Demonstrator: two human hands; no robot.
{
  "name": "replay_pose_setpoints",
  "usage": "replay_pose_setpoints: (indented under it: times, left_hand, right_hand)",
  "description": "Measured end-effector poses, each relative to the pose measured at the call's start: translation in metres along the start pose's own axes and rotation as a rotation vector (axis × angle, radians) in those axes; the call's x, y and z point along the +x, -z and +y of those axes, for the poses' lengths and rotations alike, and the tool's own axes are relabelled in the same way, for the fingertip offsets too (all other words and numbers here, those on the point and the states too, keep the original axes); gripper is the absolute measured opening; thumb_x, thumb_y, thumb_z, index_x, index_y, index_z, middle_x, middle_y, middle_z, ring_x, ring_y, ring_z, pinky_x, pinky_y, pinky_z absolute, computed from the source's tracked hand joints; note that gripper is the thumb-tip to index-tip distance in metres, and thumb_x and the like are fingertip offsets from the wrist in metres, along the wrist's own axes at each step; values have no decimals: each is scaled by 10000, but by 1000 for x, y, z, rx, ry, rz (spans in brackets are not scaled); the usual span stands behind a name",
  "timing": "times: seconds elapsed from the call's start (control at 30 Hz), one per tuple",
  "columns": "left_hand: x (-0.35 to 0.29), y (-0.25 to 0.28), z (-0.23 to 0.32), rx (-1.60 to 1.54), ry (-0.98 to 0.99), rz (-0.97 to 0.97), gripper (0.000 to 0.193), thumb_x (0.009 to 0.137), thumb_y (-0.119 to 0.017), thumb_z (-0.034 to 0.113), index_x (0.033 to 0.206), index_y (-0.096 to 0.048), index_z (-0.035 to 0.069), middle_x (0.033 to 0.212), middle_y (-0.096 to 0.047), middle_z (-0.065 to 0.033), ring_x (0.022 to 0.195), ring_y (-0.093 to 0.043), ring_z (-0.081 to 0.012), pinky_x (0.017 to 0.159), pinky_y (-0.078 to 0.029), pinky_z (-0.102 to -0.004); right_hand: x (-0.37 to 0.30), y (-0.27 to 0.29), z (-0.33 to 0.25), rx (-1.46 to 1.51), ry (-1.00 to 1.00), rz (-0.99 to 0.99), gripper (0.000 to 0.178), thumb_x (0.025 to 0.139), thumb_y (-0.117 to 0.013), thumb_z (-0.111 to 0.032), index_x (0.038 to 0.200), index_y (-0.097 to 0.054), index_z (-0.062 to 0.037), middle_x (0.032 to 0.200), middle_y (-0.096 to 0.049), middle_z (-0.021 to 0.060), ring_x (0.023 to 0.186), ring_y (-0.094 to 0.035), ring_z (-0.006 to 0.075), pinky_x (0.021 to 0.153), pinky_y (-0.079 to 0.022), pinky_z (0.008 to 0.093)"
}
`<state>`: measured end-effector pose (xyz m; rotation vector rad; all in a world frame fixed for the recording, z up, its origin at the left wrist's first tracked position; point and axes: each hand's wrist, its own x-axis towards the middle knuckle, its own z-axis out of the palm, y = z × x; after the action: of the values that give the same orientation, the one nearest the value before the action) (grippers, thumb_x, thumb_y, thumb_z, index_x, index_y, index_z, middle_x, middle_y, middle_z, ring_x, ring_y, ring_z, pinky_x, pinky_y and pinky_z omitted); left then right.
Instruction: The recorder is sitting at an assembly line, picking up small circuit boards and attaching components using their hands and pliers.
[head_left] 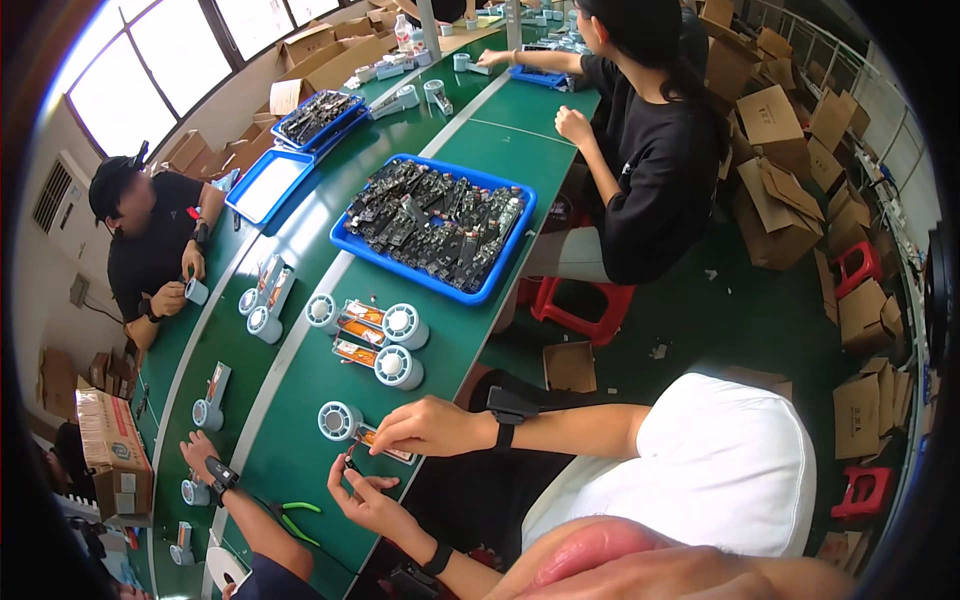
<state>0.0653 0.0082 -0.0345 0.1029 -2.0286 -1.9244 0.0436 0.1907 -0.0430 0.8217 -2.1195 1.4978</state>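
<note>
A light-blue handheld fan (340, 421) lies at the table's near edge, its round grille up and its handle opened, showing an orange part inside. Over that handle is my right hand (425, 427), fingers pinched together at its edge; what they grip is hidden. My left hand (372, 508) is just below, thumb and finger closed on a small dark part with thin wires (350, 462) beside the handle. Just beyond lie several more fans (398, 368) with open handles and orange parts showing.
A blue tray (345, 243) heaped with dark circuit boards stands farther along the green table (510, 140). Green-handled pliers (298, 518) lie near a co-worker's arm (255, 515) at lower left. Other people sit across and at right. A red stool (580, 310) and cardboard boxes (770, 125) occupy the floor.
</note>
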Motion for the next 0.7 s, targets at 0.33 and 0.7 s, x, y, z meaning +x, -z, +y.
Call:
replay_pose_setpoints:
  times: [0.33, 0.7]
  left_hand:
    - [1, -5, 5, 17, 4, 30, 295, 1134, -507, 186, 1320, -608, -19, 912, -689, -105, 544, -548, -94, 527, -497, -243]
    - [2, -3, 3, 18, 30, 27, 295, 1137, -500, 185, 1310, -609, -28, 1031, -708, -105, 551, -549, -88, 526, -500, -242]
  right_hand:
    - [1, 1, 2, -4, 0, 6, 192, 937, -729, -94, 1117, -782, -135, 1067, -772, 50, 913, -747, 278, 764, -607, 380]
    - [1, 0, 4, -32, 15, 14, 212, 931, -730, -93, 1130, -780, -146, 1073, -773, 44, 905, -747, 272, 760, -610, 385]
